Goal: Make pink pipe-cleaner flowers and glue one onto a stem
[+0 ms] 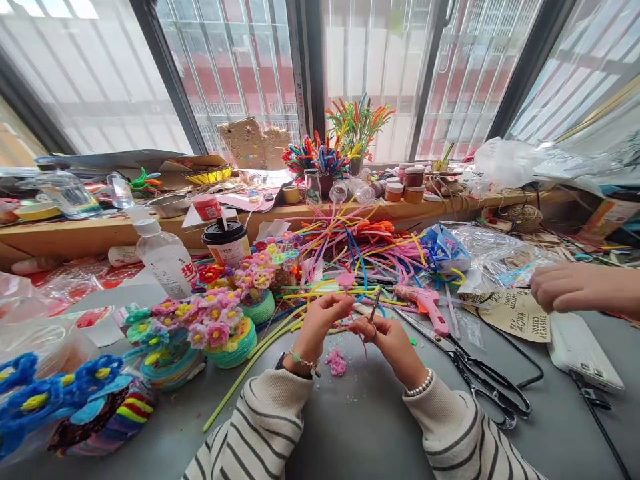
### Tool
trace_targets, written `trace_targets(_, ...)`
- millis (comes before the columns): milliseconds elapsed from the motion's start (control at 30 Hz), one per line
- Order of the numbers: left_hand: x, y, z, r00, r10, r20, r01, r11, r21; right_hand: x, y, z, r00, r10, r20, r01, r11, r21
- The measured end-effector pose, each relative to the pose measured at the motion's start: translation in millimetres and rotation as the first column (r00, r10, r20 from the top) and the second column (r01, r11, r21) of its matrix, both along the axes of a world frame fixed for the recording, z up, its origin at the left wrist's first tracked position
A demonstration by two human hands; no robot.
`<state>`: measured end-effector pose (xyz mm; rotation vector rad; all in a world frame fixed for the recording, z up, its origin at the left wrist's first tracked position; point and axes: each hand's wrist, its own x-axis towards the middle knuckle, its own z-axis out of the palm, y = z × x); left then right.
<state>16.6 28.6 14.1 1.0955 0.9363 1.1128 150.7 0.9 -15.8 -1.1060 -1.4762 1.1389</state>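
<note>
A small pink fuzzy flower (346, 280) stands up from the fingertips of my left hand (320, 327), which are pinched on it from below. My right hand (387, 343) is closed round small scissors (374, 307), their blades pointing up, just right of my left hand. A thin pink stem hangs down between the two hands. Below them, a clump of pink fuzz (336, 361) and tiny scattered bits lie on the grey table (370, 433).
Large black-handled scissors (490, 387), a pink glue gun (427, 303) and a white power bank (585, 350) lie to the right. Another person's hand (585, 287) reaches in there. Flower pots (233, 340) stand left; loose pipe cleaners (380, 250) lie behind.
</note>
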Motion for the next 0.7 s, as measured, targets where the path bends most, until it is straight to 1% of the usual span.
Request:
trace_targets(33,-2,6,0.9,0.997,-0.053,0.054,0.055,0.998,-0.041,1,1,-0.6,1.0,-0.006,0.0,0.006,1.0,-0.014)
trace_targets(67,-4,11,1.7,0.992,-0.08,0.101,0.086,0.994,-0.06,1,1,-1.4,1.0,-0.001,0.004,0.002,1.0,-0.025)
trace_targets(167,-11,22,1.9,0.975,-0.07,0.21,0.091,0.992,-0.09,3,2,-4.2,0.996,0.058,0.073,-0.057,0.998,-0.022)
trace_targets(267,-17,24,-1.3,0.962,-0.06,0.265,0.089,0.991,-0.098,2,-1,-4.9,0.972,0.171,0.162,-0.174,0.985,0.004)
trace_targets(333,-19,22,-3.8,0.956,-0.056,0.289,0.087,0.992,-0.096,0,-3,-3.2,0.927,0.293,0.232,-0.31,0.95,0.036)
trace_targets(400,-19,19,-5.5,0.952,-0.047,0.302,0.082,0.991,-0.104,-2,-6,-0.6,0.863,0.409,0.298,-0.446,0.892,0.067)
trace_targets(467,-19,17,-6.3,0.952,-0.034,0.304,0.074,0.99,-0.12,-3,-8,1.7,0.817,0.466,0.339,-0.519,0.85,0.082)
trace_targets(567,-18,16,-6.8,0.953,-0.012,0.303,0.058,0.988,-0.141,-4,-9,2.4,0.802,0.472,0.366,-0.533,0.842,0.082)
trace_targets(700,-17,16,-8.5,0.955,-0.009,0.298,0.056,0.987,-0.151,-4,-8,0.6,0.807,0.447,0.385,-0.514,0.853,0.088)
